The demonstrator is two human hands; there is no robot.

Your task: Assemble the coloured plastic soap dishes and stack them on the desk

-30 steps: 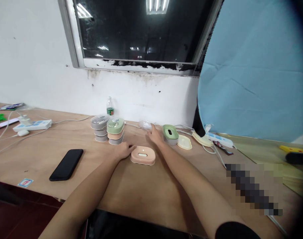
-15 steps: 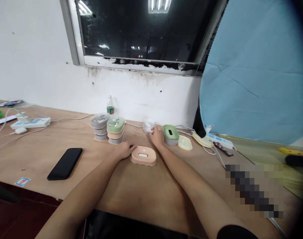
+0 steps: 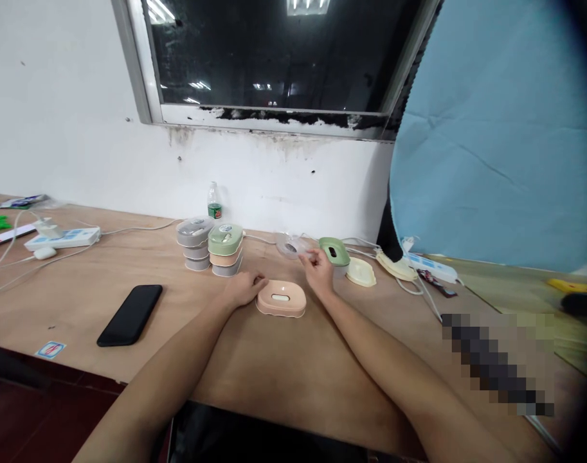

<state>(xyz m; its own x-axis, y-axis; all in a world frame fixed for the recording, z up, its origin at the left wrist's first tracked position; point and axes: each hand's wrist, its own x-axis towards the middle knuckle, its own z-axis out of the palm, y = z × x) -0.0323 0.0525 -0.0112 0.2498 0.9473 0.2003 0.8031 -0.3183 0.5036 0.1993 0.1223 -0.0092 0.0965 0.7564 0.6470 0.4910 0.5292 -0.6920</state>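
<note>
Head view, the only one: left hand half curled, fingertips against the left rim of the peach-pink oval plastic box; cannot tell if it truly grips or just steadies; box sits flat on the table in front of the person, between the forearms, small white oblong piece in its recess, no cover on top. Right hand nearly closed, thumb and fingertips together at the near edge of the clear domed plastic cover; looks pinched there; cover is beyond the pink box, apart from it.

Boxes look partway assembled: two stacks seem done, the grey oval plastic stack and the green, pink and grey plastic stack, side by side, clear tops on; not done, by the look of it: the pink box, uncovered, and the green-topped grey oval box, no clear top visible; cream shallow plastic tray lies loose beside that one.

Surface: light-brown wooden table; black smartphone on the left; white power strips and cables at both sides; clear green-labelled bottle by the white wall; dark window above, light-blue cloth hanging right.
</note>
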